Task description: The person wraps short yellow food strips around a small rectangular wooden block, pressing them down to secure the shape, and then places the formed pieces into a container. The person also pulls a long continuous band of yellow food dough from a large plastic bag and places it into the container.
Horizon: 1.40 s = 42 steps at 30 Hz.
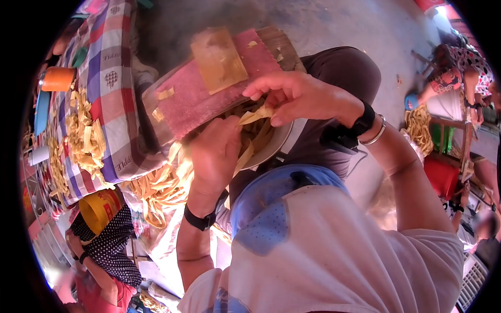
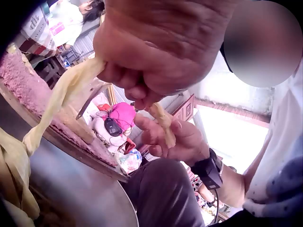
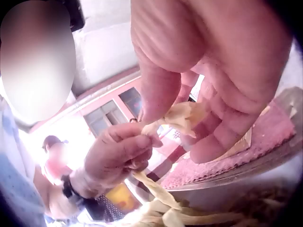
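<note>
A pale yellow, twisted strip runs between the two hands, over a pale basin on the lap. My left hand grips it with curled fingers; a length of it hangs from that fist toward the basin in the left wrist view. At the strip's flared end, my right hand pinches it with the thumb against bent fingers. More pale strips lie in the basin. Just beyond the hands is a board with a rough pink cloth, and a flat amber sheet lies on top.
To the left, a checked cloth bears a heap of yellow strips and an orange container. Another heap lies beside my left forearm. Other people sit at lower left and far right. A red container stands at right.
</note>
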Motion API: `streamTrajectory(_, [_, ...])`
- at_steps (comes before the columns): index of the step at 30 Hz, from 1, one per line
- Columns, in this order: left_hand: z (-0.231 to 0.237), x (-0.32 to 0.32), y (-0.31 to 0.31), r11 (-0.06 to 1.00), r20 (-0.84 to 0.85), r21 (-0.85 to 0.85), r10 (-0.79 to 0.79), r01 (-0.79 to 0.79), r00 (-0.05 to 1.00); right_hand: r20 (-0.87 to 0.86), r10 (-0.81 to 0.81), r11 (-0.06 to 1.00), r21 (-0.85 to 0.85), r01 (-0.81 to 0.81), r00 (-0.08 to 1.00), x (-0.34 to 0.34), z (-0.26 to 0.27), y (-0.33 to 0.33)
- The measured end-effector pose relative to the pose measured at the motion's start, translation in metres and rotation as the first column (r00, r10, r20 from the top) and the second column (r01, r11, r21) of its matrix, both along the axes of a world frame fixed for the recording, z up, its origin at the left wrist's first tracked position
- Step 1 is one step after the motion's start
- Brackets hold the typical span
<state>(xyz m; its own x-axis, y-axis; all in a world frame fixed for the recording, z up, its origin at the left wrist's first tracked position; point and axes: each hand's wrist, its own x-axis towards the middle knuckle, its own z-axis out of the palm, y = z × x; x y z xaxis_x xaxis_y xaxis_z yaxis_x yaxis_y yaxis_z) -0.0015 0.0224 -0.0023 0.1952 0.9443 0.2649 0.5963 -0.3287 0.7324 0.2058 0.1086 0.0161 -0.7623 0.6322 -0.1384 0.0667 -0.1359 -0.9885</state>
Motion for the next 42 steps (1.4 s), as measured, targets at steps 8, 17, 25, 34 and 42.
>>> streamTrajectory(8, [0.008,-0.005,0.015,0.978,0.050,-0.206,0.037,-0.026,0.998,0.289,0.009,0.963,0.254,-0.086,0.957,-0.013,0.020,0.006])
streamTrajectory(17, [-0.017,-0.039,0.081,0.937,0.234,-0.343,0.152,-0.065,0.960,0.268,-0.207,0.978,0.083,0.191,0.941,-0.032,-0.009,0.059])
streamTrajectory(25, [-0.047,-0.046,0.115,0.925,0.399,-0.362,0.268,-0.118,0.877,0.078,-0.363,0.770,0.586,0.252,0.929,-0.049,-0.050,0.077])
streamTrajectory(34, [-0.080,-0.036,0.125,0.950,-0.256,-0.015,0.299,-0.313,0.919,0.382,-0.566,0.512,0.858,-0.052,0.731,-0.059,-0.061,0.071])
streamTrajectory(42, [-0.049,-0.050,0.082,0.777,0.278,-0.522,0.545,-0.352,0.791,0.140,-0.347,0.921,-0.137,0.365,0.927,-0.008,-0.037,0.036])
